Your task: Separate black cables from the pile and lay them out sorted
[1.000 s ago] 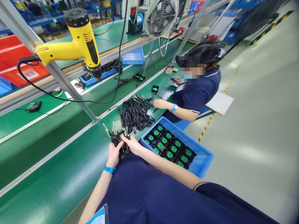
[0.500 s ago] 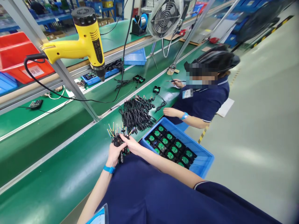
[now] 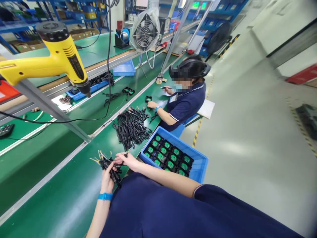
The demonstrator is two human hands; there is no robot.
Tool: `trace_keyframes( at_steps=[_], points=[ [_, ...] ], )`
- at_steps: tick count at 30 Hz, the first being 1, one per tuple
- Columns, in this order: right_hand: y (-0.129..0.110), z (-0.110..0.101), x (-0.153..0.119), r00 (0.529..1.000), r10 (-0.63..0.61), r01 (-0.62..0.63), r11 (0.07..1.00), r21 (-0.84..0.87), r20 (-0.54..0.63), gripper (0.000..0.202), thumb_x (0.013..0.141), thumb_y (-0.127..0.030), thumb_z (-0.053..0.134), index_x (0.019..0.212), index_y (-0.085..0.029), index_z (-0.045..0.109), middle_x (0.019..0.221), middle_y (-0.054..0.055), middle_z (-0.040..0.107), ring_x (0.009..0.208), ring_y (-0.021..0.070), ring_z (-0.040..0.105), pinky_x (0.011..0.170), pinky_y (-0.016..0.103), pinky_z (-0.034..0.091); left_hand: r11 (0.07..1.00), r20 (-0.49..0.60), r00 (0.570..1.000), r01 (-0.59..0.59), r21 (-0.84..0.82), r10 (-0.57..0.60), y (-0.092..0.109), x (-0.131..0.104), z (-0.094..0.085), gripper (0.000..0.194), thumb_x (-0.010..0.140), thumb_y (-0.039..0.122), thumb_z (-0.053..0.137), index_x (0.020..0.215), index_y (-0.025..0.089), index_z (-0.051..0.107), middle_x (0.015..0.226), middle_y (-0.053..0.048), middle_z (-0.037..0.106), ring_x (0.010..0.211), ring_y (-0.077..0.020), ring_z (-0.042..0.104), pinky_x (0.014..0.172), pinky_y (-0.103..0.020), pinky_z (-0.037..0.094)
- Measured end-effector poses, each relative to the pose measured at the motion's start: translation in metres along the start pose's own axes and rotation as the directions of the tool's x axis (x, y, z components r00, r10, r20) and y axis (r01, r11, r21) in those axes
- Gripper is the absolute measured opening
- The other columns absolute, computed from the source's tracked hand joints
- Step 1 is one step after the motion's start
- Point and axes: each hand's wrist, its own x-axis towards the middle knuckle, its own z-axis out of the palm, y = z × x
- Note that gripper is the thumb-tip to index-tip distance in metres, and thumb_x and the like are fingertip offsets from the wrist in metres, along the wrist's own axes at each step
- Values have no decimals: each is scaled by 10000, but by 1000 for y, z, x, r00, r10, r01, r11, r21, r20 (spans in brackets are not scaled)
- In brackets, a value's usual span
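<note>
Long green worktop runs left to right, metal frame rail across it. Yellow heat gun hangs above on the frame, nozzle down, well apart from the hands. Blue bin of black parts with green tops sits just right of the hands at the worktop edge. Loose pile of black cables lies on the worktop beyond the hands, near a co-worker seated further along. Small bundle of wires sits over the worktop edge, held in both hands: left hand wraps it from below, closed around the black bodies; right hand pinches it near the top. Bare coloured tips fan out up and left. Bundle looks light, floppy, strands likely to slip apart; best held around the bunched black middle, not the thin tips, which look bendable.
</note>
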Motion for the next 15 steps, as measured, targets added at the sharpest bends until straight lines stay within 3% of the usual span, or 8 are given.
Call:
trace_keyframes(
  at_steps=[3,6,9,12,15],
  points=[
    [-11,-9,10,999,-4,5,1000,-17,47,671,648,-727,725,960,-135,675,861,114,730,794,216,714,862,409,549,993,-54,998,33,-112,-39,2,8,3,201,707,93,761,887,84,675,690,-7,640,497,-53,538,457,-139,445],
    [-32,-20,22,996,-43,47,998,-47,84,663,626,-727,732,927,-137,708,830,101,743,796,204,710,858,377,545,967,-155,984,49,-249,-90,10,19,-1,124,789,62,655,895,122,674,670,16,624,490,-57,551,438,-134,459],
    [-63,-48,41,996,-46,56,989,-140,74,591,709,-699,673,901,-141,708,632,49,704,605,175,669,649,305,545,949,-285,951,24,-313,-118,24,30,-19,150,814,47,584,867,160,666,648,40,606,478,-48,547,469,-126,497],
    [-100,-96,68,993,-77,51,966,-255,-94,477,838,-608,565,869,-144,672,475,-16,600,352,101,486,404,211,368,967,-340,932,40,-253,-128,33,36,-43,183,805,72,581,872,212,677,692,42,634,509,-63,577,506,-139,534],
    [-136,-151,104,940,-140,40,950,-309,-310,314,861,-464,592,775,-163,608,433,-58,531,288,56,342,348,203,223,976,-323,928,135,-172,-186,25,38,-56,173,781,141,619,859,276,694,639,47,610,507,-94,589,507,-177,552]
  ],
)
